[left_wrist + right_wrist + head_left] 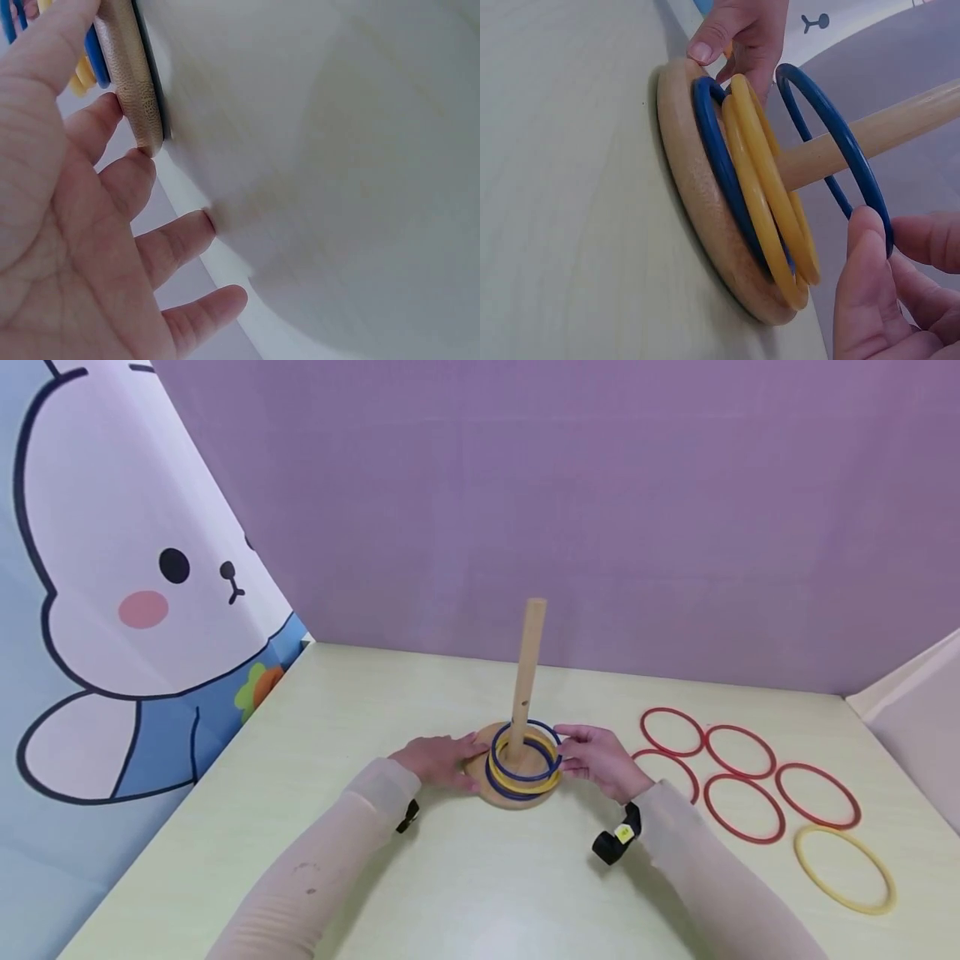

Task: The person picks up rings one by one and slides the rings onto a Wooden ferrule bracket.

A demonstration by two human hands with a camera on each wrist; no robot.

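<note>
Around pale wooden post (528, 660), right hand (600, 762) pinches upper thin blue ring (849, 146); left hand (438, 762), fingers spread, touches round wooden base (690, 165). Keep ring level, base steady.

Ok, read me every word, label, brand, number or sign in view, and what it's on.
No readable text in any view.
Yellow square on the black wrist device by the right hand: any marking is too small to read.
Held blue ring, peg and base: no lettering visible.
</note>
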